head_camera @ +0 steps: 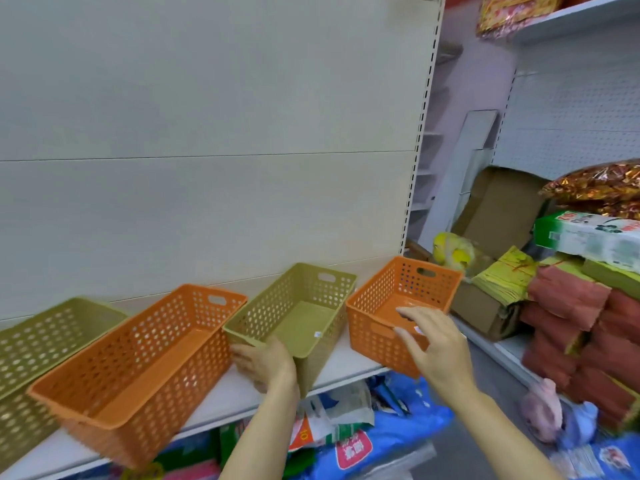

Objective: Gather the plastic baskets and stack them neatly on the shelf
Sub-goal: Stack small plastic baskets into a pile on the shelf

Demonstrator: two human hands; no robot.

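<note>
Several perforated plastic baskets stand in a row on the white shelf (349, 363). From the left: an olive basket (41, 337), a long orange basket (138, 368), a second olive basket (304, 317) and a small orange basket (384, 306) at the shelf's right end. My left hand (263, 363) grips the near end of the second olive basket. Above the near rim of the small orange basket hovers my right hand (436, 344), fingers spread, holding nothing.
A beige back panel (207, 133) rises behind the shelf. To the right, another shelf holds stacked red and yellow paper bundles (571, 323), cardboard boxes (498, 209) and shiny packets. Blue and white bags (381, 427) lie below the shelf edge.
</note>
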